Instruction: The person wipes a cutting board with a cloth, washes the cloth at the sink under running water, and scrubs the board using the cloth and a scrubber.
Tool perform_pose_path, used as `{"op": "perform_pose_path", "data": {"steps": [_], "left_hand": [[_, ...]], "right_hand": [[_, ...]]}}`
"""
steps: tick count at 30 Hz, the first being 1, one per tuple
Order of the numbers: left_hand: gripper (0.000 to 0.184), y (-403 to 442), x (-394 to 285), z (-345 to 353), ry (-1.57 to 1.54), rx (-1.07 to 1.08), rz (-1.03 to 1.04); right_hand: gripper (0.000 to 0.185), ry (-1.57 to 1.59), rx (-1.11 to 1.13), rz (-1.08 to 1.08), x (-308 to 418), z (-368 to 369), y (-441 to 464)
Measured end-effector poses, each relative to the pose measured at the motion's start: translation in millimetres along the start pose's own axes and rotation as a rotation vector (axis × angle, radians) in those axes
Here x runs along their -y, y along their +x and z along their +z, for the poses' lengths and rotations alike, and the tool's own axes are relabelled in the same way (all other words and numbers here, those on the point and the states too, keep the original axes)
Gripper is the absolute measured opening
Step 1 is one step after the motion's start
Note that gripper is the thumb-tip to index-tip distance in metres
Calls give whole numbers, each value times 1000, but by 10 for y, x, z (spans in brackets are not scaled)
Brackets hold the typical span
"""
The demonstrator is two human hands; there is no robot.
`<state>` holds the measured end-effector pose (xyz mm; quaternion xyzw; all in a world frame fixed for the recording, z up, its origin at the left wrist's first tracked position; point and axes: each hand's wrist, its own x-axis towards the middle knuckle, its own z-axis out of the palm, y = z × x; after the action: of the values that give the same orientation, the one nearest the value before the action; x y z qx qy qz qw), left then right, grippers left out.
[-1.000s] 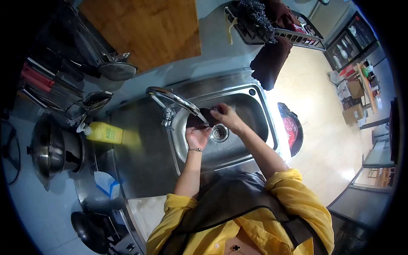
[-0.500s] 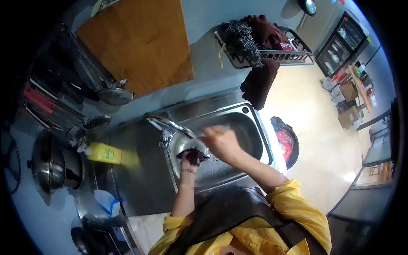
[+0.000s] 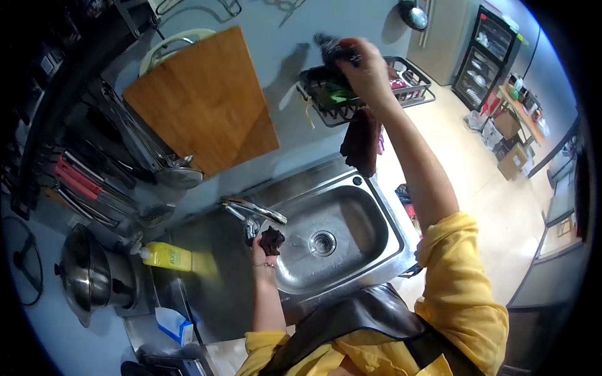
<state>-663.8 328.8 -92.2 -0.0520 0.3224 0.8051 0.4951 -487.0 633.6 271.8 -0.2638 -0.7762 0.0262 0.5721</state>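
Observation:
My left hand (image 3: pixel 261 253) is closed round a crumpled dark brown cloth (image 3: pixel 272 240), just below the faucet (image 3: pixel 257 210) at the left side of the steel sink (image 3: pixel 338 219). Up at the wall rack (image 3: pixel 414 84), my right hand (image 3: pixel 364 62) grips a dark, stringy scrubber (image 3: pixel 332 50), raised over the rack's left part. Below that hand a brown towel (image 3: pixel 362 143) hangs from the rack. Green and red items show inside the rack.
A wooden cutting board (image 3: pixel 207 103) leans on the wall. Left of the sink stand a yellow soap bottle (image 3: pixel 168 256) and a lidded steel pot (image 3: pixel 94 276). Utensils hang at the far left. A ladle (image 3: pixel 414 15) hangs above the rack.
My right hand has moved from the sink up to the rack and taken hold of the scrubber there. My left hand still holds the brown cloth near the faucet. The view has shifted.

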Motion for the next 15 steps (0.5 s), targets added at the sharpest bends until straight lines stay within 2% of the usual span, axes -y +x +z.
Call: {"op": "perform_pose_path", "data": {"steps": [1,2,4,6,7,8,9,11,14,15], "left_hand": [[22,-63,-4,38,-76,111,1],[21,51,63,-228,-194,175,-22],[23,-147,95,-101,-410,-226,-162],[25,-398,182,-33,-251,-65,-362],[25,-437,272,-1,-136,-141,-339],[25,-469,338,28,-8,-217,-322],[34,-537,330,183,44,-288,-349],[33,-353,357,-17,74,-204,-393],[35,-112,487,-130,81,-35,-415],[35,-99,511,-37,178,-27,-464]], "right_hand": [[36,304,-56,214,2,-91,1],[31,362,-131,334,58,-203,-42],[28,1252,22,730,145,-486,-195],[29,1859,20,997,-17,-557,-502],[33,1984,65,1025,-33,-641,-693],[37,2105,95,1052,-10,-760,-910],[39,2077,12,1018,87,-910,-1120],[42,2049,-137,913,176,-1196,-1515],[45,1899,-376,983,514,-2106,-2223],[49,1839,-444,972,638,-2444,-2528]]}}
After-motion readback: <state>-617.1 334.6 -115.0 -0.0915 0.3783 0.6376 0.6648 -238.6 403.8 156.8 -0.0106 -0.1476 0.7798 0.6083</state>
